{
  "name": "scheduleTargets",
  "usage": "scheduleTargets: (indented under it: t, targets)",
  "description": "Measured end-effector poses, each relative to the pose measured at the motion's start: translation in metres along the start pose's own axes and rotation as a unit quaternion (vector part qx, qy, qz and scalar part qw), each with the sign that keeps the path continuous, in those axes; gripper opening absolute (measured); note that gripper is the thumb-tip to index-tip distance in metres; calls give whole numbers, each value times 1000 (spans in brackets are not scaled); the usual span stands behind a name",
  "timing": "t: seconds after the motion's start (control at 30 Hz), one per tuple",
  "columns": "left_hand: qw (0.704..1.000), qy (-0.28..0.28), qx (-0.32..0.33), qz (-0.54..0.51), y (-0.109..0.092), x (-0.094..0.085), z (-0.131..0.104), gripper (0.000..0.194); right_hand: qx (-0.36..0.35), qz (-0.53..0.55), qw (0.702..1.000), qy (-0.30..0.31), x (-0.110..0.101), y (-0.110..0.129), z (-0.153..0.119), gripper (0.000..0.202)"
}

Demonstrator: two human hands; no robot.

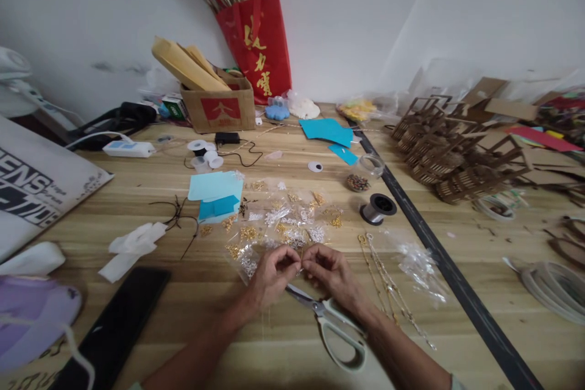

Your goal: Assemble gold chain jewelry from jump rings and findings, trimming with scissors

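Note:
My left hand [276, 273] and my right hand [329, 274] meet fingertip to fingertip at the near edge of the bagged findings. Both pinch at something tiny; a thin gold-coloured bit shows just above the fingertips, but its kind is unclear. Below the hands lies a pair of scissors [340, 344] with pale handles, its blades slightly apart and partly under my right hand. Just beyond are clear plastic bags [286, 219] of small gold and silver jewellery findings. Gold and silver chains [381, 274] lie to the right of my right hand.
A wire spool [378, 209] and a glass jar [364, 172] of beads stand right of the bags. Blue paper sheets [214, 187] lie left. A black phone [116, 323] is near left. Brown slatted baskets [450, 158] sit beyond a dark strip [427, 244].

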State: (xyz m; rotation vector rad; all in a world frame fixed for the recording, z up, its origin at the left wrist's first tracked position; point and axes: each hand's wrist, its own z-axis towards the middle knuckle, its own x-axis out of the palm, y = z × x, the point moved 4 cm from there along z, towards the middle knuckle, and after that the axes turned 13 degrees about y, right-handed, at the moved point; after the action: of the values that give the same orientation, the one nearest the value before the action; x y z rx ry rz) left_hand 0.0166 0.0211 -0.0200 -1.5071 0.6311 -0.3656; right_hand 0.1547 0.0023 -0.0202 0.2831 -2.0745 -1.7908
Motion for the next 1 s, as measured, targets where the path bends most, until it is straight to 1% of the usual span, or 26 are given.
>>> scheduleTargets:
  t: [0.27,0.37,0.53,0.63,0.83,1.0]
  targets:
    - [1000,12,-8,-20,6,0,0,11,4,-1,1000,-15,0,-2,0,32]
    - [1000,1,-6,-10,6,-1,0,10,11,9,1000,-14,0,0,0,33]
    - [999,-27,8,31,-1,-1,-1,7,4,17,1000,-2,1,2,0,33]
    - [998,-36,21,51,-5,-1,-1,7,-2,12,1000,0,1,4,1,34]
    - [991,-47,54,117,-7,1,-3,9,7,0,1000,23,0,6,2,34]
    - [977,-65,115,168,-15,1,-5,13,20,1,999,43,-5,0,3,33]
